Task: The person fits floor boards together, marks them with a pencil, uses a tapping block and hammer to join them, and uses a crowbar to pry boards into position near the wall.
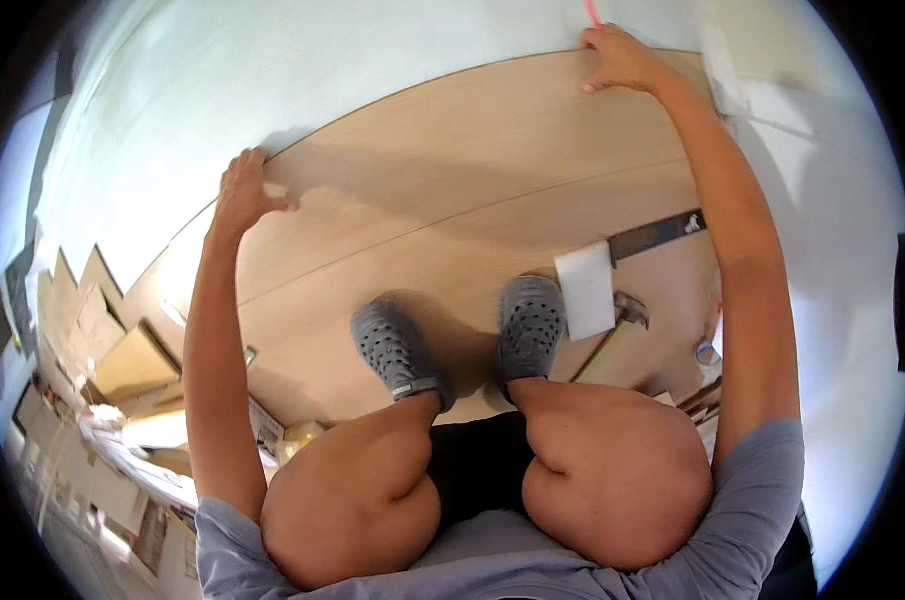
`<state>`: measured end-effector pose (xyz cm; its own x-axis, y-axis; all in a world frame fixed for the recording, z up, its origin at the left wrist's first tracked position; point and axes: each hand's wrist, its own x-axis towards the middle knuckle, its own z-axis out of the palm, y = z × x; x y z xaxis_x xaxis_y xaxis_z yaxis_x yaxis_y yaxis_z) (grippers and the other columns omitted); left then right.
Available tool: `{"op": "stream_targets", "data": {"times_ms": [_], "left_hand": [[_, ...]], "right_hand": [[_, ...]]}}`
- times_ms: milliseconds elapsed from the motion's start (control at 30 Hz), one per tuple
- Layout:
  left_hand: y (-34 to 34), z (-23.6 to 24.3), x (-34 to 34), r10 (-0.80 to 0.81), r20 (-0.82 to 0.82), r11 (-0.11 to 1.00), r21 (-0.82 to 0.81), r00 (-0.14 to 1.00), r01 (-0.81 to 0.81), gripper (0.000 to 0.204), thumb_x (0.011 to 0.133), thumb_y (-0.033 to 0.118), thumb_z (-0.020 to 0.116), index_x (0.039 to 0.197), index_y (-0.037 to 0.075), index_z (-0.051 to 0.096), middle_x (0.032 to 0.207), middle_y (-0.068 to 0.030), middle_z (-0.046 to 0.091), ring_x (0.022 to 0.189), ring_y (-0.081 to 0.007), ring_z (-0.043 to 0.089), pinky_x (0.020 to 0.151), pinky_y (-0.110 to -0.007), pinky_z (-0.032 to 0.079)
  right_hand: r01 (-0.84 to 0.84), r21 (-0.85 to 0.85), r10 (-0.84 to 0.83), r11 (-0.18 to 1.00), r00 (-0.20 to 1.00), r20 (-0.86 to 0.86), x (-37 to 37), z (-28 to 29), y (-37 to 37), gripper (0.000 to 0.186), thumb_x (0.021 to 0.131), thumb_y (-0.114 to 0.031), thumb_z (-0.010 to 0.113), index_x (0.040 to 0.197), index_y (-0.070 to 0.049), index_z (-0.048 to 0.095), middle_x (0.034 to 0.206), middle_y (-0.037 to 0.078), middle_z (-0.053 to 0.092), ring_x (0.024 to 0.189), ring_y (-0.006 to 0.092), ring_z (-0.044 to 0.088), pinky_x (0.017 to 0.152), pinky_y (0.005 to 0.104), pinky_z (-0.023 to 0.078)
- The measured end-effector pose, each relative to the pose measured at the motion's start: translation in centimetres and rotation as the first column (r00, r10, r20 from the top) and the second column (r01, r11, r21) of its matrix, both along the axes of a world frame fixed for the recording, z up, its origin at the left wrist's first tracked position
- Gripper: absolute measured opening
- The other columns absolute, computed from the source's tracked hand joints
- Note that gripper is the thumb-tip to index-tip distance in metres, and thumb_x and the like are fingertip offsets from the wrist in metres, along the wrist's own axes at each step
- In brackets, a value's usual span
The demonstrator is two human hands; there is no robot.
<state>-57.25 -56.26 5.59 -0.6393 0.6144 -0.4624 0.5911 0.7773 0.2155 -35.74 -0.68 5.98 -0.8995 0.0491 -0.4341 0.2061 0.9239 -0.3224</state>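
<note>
Wood-toned plank (482, 145) lies across the far side of the floor, its outer edge meeting a pale sheet (372, 45) and its inner edge running along a thin seam beside the neighbouring plank (307, 335). The left hand (247, 195) is at the outer edge toward the plank's left side — loosely spread, the thumb apart from the fingers over the wood. The right hand (627, 62) is at the same edge near its right end, thumb and fingers parted; a thin red strip (592, 12) meets its fingertips, and I cannot tell whether they pinch it.

Such a wide hold suits a long board: even pressure from both palms should keep the seam straight, while pushing harder on one side could skew it. Thumbs are best kept clear of the edge.

Grey clogs (530, 320) are planted on the neighbouring plank, giving a steady squat. Just right of them are a white block (584, 290), a hammer (630, 308) and a dark flat strip (652, 238) — near, but apart from both hands.
</note>
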Motion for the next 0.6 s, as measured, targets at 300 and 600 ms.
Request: {"op": "stream_targets", "data": {"times_ms": [300,600], "left_hand": [[0.0,1.1,1.4,0.099,-0.048,0.994,0.046,0.994,-0.097,0.086,0.049,0.024,0.095,0.122,-0.003,0.059,0.121,-0.0187,0.062,0.119,-0.0385,0.054,0.102,-0.047,0.046],[-0.8,-0.5,1.9,0.050,-0.166,0.998,-0.019,0.985,-0.054,0.082,0.056,0.032,0.096,0.121,0.001,0.057,0.123,-0.0151,0.060,0.119,-0.0352,0.056,0.103,-0.047,0.047]], "right_hand": [[0.188,0.005,-0.188,0.982,0.982,0.009,0.3,-0.1,-0.5,0.060,0.065,-0.021,0.086,0.117,-0.004,0.060,0.115,0.015,0.063,0.117,0.0331,0.056,0.097,0.0430,0.047],[0.125,0.051,-0.123,0.991,0.991,-0.041,1.3,-2.5,1.6,0.063,0.062,-0.013,0.087,0.117,-0.002,0.059,0.117,0.018,0.061,0.114,0.0363,0.056,0.100,0.0439,0.047]]}}
